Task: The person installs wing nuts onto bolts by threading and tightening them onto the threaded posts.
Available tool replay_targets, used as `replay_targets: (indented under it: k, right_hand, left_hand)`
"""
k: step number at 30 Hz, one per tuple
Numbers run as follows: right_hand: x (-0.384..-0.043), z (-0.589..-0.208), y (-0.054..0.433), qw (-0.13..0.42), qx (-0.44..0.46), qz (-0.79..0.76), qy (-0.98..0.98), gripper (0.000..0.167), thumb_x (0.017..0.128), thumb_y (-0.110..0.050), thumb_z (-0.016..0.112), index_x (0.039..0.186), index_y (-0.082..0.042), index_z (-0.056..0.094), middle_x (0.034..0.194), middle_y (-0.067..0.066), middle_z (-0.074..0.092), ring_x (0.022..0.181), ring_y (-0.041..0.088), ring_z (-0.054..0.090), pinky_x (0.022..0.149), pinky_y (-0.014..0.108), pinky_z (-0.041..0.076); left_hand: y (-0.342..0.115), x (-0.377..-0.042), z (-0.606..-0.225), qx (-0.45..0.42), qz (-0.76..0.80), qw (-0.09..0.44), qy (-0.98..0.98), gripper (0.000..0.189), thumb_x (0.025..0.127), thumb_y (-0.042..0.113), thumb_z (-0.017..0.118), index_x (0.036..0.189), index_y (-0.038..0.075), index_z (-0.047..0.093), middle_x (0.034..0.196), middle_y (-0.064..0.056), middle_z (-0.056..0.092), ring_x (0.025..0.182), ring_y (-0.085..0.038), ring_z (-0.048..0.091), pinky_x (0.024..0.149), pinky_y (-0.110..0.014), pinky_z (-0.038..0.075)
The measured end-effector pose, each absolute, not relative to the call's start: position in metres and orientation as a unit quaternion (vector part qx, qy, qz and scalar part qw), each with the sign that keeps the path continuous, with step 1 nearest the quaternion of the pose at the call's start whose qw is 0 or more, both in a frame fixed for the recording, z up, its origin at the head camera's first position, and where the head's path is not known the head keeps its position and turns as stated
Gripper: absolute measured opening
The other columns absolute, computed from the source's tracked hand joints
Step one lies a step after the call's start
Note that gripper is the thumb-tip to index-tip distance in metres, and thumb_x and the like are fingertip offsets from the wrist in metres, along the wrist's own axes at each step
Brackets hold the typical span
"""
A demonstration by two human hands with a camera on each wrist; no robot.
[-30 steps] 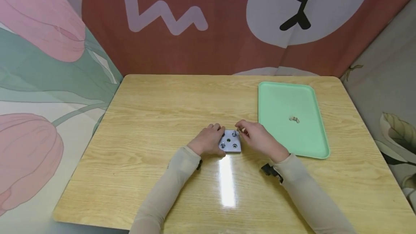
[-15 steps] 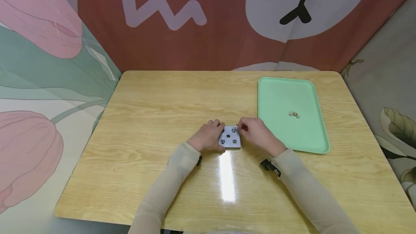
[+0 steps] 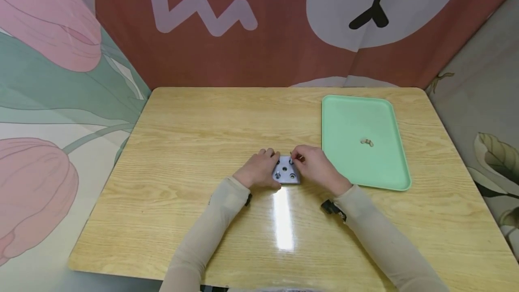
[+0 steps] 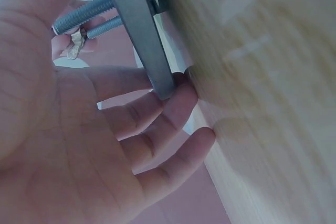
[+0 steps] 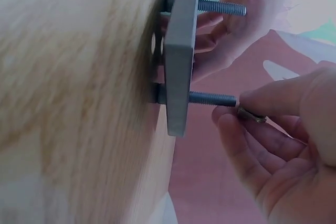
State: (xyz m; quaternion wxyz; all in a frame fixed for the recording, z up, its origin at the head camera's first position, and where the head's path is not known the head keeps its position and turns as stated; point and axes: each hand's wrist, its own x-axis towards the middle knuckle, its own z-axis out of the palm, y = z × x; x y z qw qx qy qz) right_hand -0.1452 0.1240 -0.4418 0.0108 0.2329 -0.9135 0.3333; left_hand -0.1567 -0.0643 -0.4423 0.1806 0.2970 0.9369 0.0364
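Note:
A grey metal plate (image 3: 285, 170) with several holes lies before me, raised off the table on bolt heads. Two threaded bolts (image 5: 212, 98) stick up through it. My left hand (image 3: 259, 170) grips the plate's left side, with the thumb at the near edge and fingers round the far edge. Between the right hand's (image 3: 318, 166) thumb and fingers is a small brass-coloured wing nut (image 4: 76, 43), pinched right at the tip of the far-right bolt. In the right wrist view the wing nut (image 5: 252, 115) is partly covered by the fingertips.
To the right a green tray (image 3: 357, 116) lies on the wooden table (image 3: 202, 120), with a few small wing nuts (image 3: 366, 142) in it. Printed cloth (image 3: 279, 57) hangs behind the table and at both sides.
My right hand has shifted slightly left, bringing the wing nut from beside the far-right bolt to its tip. The left hand keeps its grip on the plate. The head view has tilted slightly.

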Motion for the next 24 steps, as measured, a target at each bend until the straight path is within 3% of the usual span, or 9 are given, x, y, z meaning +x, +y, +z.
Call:
replay_targets:
  k: [6, 18, 24]
  right_hand:
    - [-0.146, -0.443, 0.124, 0.014, 0.242, 0.334, -0.911, 0.007, 0.084, 0.001, 0.065, 0.09, -0.002, 0.066, 0.091, 0.009, 0.067, 0.08, 0.02, 0.065, 0.069, 0.031, 0.053]
    - [-0.146, -0.44, 0.118, 0.073, 0.315, 0.227, -0.918, 0.01, 0.08, 0.001, 0.07, 0.089, -0.002, 0.072, 0.092, 0.009, 0.068, 0.088, 0.023, 0.064, 0.078, 0.035, 0.052]
    - [-0.143, -0.431, 0.117, 0.027, 0.324, 0.178, -0.929, 0.013, 0.082, -0.001, 0.067, 0.094, -0.001, 0.071, 0.095, 0.01, 0.068, 0.092, 0.025, 0.062, 0.081, 0.037, 0.051]
  left_hand:
    - [-0.064, -0.156, -0.441, 0.296, 0.041, 0.181, 0.937, 0.097, 0.07, 0.053, 0.076, 0.142, 0.001, 0.037, 0.127, -0.011, 0.047, 0.103, -0.02, 0.045, 0.086, -0.033, 0.044]
    - [-0.065, -0.155, -0.441, 0.293, 0.041, 0.174, 0.939, 0.096, 0.071, 0.052, 0.076, 0.142, 0.002, 0.037, 0.125, -0.01, 0.047, 0.103, -0.02, 0.045, 0.086, -0.034, 0.043]
    - [-0.065, -0.155, -0.443, 0.299, 0.042, 0.17, 0.938, 0.095, 0.07, 0.052, 0.077, 0.14, 0.002, 0.039, 0.121, -0.009, 0.049, 0.1, -0.02, 0.045, 0.083, -0.033, 0.044]
